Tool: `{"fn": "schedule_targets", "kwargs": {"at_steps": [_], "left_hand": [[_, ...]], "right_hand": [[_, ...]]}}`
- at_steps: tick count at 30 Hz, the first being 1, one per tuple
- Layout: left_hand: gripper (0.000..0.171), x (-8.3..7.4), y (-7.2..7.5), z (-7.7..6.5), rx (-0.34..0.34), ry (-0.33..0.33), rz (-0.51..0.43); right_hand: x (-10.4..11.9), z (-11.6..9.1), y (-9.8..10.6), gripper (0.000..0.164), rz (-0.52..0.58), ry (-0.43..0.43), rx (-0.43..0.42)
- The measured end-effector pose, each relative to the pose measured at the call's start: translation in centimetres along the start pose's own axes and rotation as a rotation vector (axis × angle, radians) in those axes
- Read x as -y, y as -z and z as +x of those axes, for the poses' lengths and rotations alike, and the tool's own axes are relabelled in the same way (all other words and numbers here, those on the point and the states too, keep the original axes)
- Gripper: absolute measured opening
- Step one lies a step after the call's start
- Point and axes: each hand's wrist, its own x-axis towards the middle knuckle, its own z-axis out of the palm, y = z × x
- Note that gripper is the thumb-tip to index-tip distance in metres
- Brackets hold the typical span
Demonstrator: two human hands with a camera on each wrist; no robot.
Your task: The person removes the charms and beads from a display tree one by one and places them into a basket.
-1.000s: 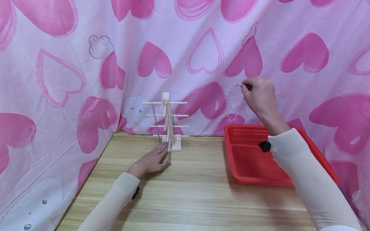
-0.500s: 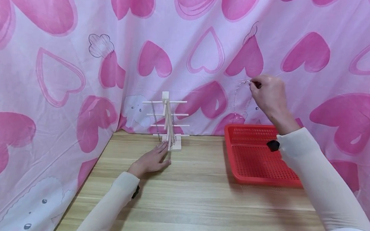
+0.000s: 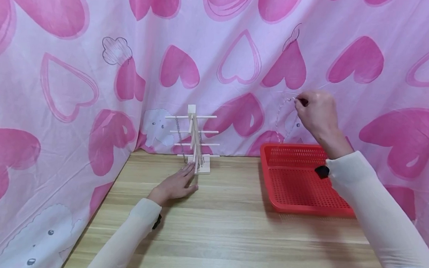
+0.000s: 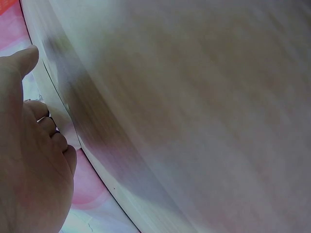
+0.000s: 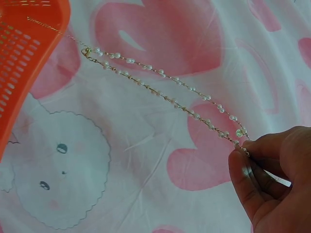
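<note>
A gold chain necklace with small white pearl beads (image 5: 167, 98) hangs in a long loop from my right hand (image 3: 317, 115). Thumb and fingertips pinch it at one end, as the right wrist view shows, and its clasp and tail chain dangle at the other. In the head view the necklace overlaps the far left corner of the red basket. My left hand (image 3: 173, 185) lies with straight fingers at the base of a wooden jewelry stand (image 3: 191, 141), the fingertips right at its foot. Silver chains (image 3: 179, 134) hang from the stand's pegs on both sides.
The red perforated plastic basket (image 3: 269, 197) stands on the right of the wooden table (image 3: 209, 239), below my right forearm. A pink and white heart-print curtain (image 3: 235, 13) surrounds the table at the back and sides.
My right hand has moved to the right with the necklace, carrying it from left of the basket to over its far left corner. My left hand stays at the stand.
</note>
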Motion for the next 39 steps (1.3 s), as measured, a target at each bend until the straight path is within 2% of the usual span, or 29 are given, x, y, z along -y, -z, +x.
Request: {"fn": "schedule_targets", "kwargs": {"at_steps": [8, 14, 17, 24, 30, 39], "left_hand": [[0.085, 0.0, 0.2, -0.1, -0.001, -0.013, 0.005], [0.085, -0.1, 0.3, -0.2, 0.000, -0.011, 0.000], [0.085, -0.2, 0.4, -0.3, -0.003, -0.009, -0.009], [0.084, -0.3, 0.4, -0.3, -0.011, -0.002, 0.010], [0.083, -0.4, 0.4, -0.4, -0.023, -0.013, -0.001], [0.083, -0.4, 0.4, -0.4, -0.025, -0.015, -0.005]], "right_hand": [[-1.7, -1.0, -0.5, 0.024, -0.006, 0.019, -0.002], [-2.3, -2.2, -0.6, 0.027, 0.008, -0.084, 0.106], [-2.7, -2.6, -0.8, 0.027, 0.008, -0.114, 0.134], [-3.7, -3.2, -1.5, 0.024, 0.015, -0.108, 0.128], [-4.7, -4.2, -2.4, 0.019, 0.012, -0.058, 0.130], [-5.8, -6.3, -4.0, 0.021, 0.008, -0.139, 0.304]]}}
